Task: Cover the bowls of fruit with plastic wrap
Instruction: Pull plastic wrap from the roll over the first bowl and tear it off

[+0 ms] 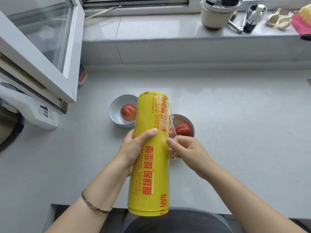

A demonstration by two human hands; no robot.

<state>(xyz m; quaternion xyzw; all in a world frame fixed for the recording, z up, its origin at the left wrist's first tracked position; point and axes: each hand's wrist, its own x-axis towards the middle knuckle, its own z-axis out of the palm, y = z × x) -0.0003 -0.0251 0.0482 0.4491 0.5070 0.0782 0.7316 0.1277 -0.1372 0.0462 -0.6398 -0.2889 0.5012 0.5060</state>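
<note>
my left hand curls round the roll, long axis pointing away from me, my right hand pinches its loose film, the nearer bowl just beyond that pinch.

Grey countertop, with an open window sash swung in on the left. A white bottle lies under it, and a small red-labelled bottle is tucked behind the frame. Up on the windowsill: beige pot, dark spray bottle, some garlic and a pink cloth.
</note>
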